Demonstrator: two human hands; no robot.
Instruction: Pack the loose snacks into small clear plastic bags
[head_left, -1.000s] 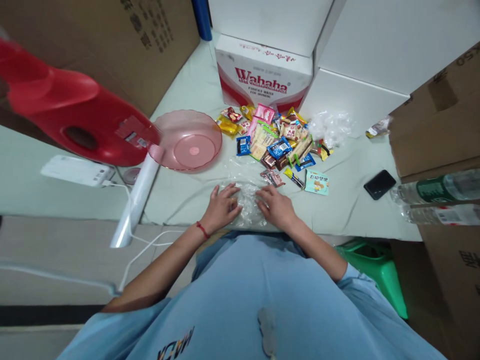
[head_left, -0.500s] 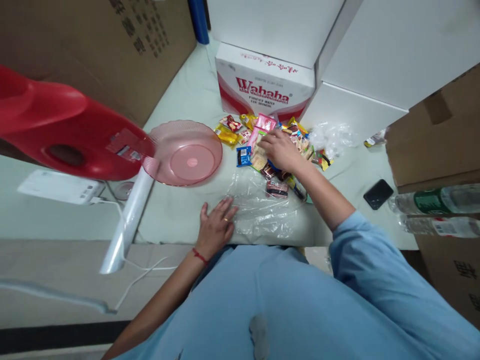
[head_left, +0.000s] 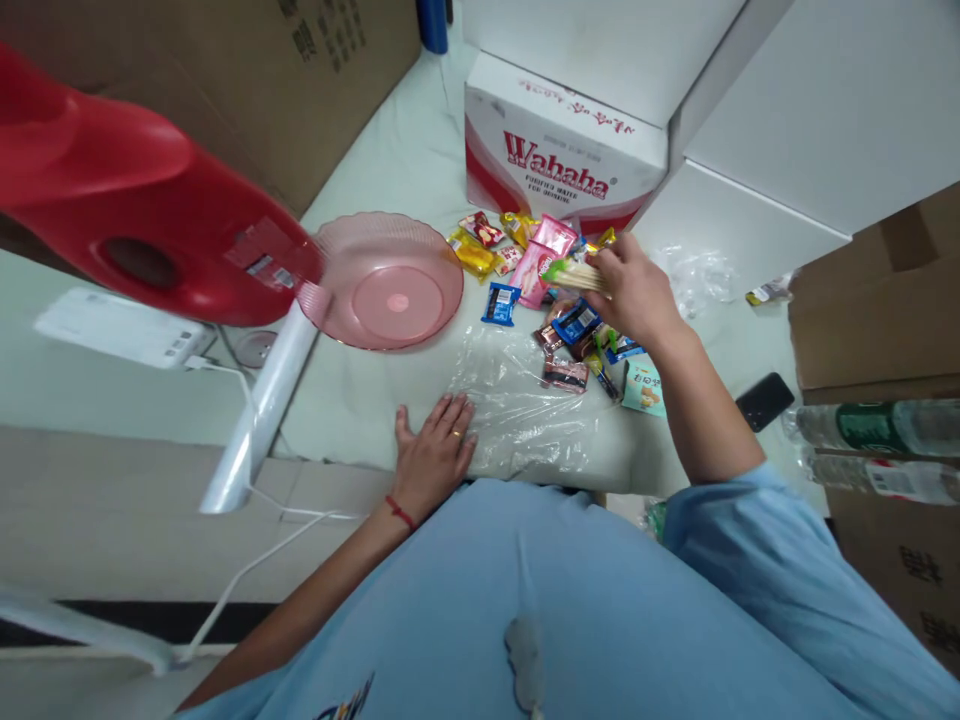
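My right hand (head_left: 637,292) is raised above a heap of small snack packets (head_left: 559,300) and grips a long beige packet with a green end (head_left: 576,275). My left hand (head_left: 433,452) lies flat with fingers spread on the edge of a clear plastic bag (head_left: 525,400) spread on the pale green table. A pink ribbed plastic plate (head_left: 386,280) sits left of the snack heap, with nothing on it.
A Wahaha water carton (head_left: 559,155) stands behind the snacks, with white boxes (head_left: 795,130) and brown cartons (head_left: 870,290) around it. A black phone (head_left: 763,400) and water bottles (head_left: 877,430) lie at right. A red fan head (head_left: 127,220) looms at left above a white power strip (head_left: 112,328).
My right hand left the plastic bag, reached into the snack heap and has lifted a long beige packet. My left hand stayed on the bag, flattening out.
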